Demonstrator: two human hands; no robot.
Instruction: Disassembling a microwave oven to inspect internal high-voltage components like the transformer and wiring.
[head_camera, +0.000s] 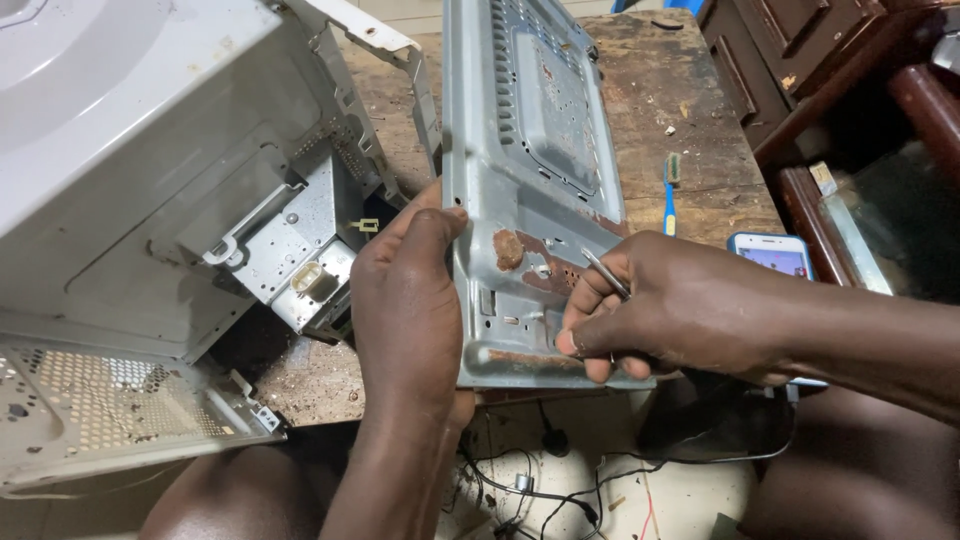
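Head view: left hand (408, 300) grips metal panel (530, 150) edge; right hand (680, 310) presses screwdriver (604, 272) on it

worn wooden table (700, 120) | opened white appliance casing (150, 150) | grey metal panel (530, 150) | toothbrush (671, 190) | phone (770, 253)

Two hands: left hand (405, 300) centre frame, right hand (665, 310) right of centre; one grey metal panel (530, 150) upper centre; one gutted white appliance casing (150, 150) upper left; one thin metal tool (605, 273) centre right; one blue toothbrush (670, 195) upper right; one phone (770, 255) right; one wooden table (680, 90) top.
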